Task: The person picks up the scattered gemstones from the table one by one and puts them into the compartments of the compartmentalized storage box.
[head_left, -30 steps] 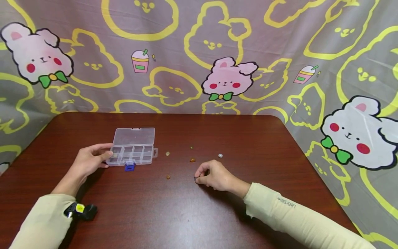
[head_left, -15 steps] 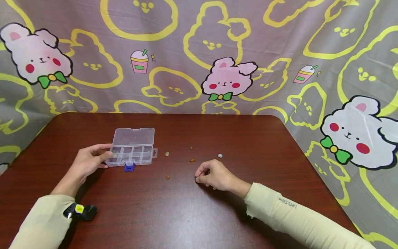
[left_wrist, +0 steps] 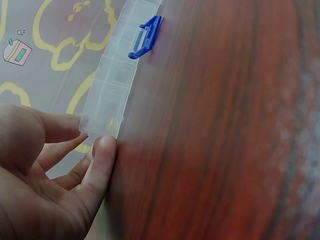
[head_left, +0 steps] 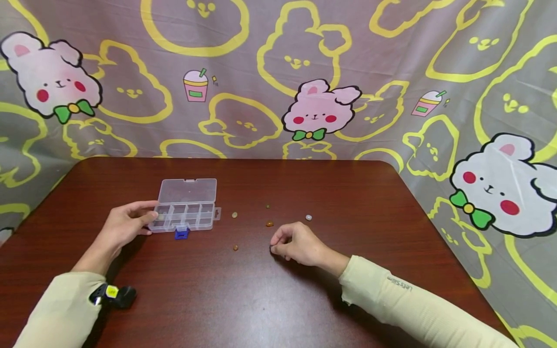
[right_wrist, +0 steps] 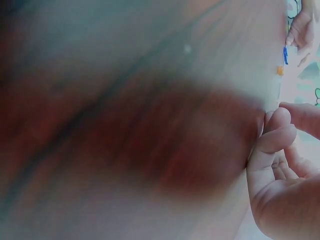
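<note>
Stones (head_left: 235,247) between box (head_left: 188,192) and right hand (head_left: 302,245)

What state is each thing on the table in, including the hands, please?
Plastic box: lid open.
Blue latch: unfastened.
Left hand: holds the box's left end.
Right hand: pinches a small dark piece.
White piece: loose on the table.
Larger amber piece: loose.
Smaller amber piece: loose.
Pale piece: loose.
Green piece: loose.

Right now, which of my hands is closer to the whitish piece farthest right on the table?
Right: your right hand is just on the near side of the whitish piece. Your left hand is well to its left, at the clear box.
</note>
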A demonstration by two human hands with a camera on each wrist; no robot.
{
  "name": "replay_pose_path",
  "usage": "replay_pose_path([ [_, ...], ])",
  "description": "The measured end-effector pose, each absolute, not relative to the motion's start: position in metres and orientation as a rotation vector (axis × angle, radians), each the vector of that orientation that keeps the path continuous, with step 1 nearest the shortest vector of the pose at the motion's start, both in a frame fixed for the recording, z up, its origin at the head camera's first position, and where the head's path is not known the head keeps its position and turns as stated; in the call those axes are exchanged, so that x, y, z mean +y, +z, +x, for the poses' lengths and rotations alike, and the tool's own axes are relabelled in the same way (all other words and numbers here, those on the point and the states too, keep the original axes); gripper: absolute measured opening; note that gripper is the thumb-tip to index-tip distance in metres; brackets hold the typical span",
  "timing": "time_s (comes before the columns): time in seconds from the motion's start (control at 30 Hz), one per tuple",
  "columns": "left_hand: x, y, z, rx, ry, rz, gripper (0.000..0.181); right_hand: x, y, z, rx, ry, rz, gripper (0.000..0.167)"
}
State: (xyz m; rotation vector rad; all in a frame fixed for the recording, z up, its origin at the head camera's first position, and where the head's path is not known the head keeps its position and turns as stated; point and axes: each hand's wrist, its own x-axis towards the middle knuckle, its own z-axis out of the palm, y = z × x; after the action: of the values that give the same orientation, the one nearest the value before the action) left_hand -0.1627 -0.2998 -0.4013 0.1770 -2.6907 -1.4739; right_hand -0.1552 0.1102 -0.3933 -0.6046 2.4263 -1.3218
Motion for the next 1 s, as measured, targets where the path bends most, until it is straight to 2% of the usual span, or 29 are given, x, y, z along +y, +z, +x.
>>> replay_pose_path([
  [1.0, -0.300, -0.402, -0.164, -2.687, -1.490, 0.187, 0.042, 0.077, -0.390, -0.161, 2.270, -1.480, -0.532, 0.005],
])
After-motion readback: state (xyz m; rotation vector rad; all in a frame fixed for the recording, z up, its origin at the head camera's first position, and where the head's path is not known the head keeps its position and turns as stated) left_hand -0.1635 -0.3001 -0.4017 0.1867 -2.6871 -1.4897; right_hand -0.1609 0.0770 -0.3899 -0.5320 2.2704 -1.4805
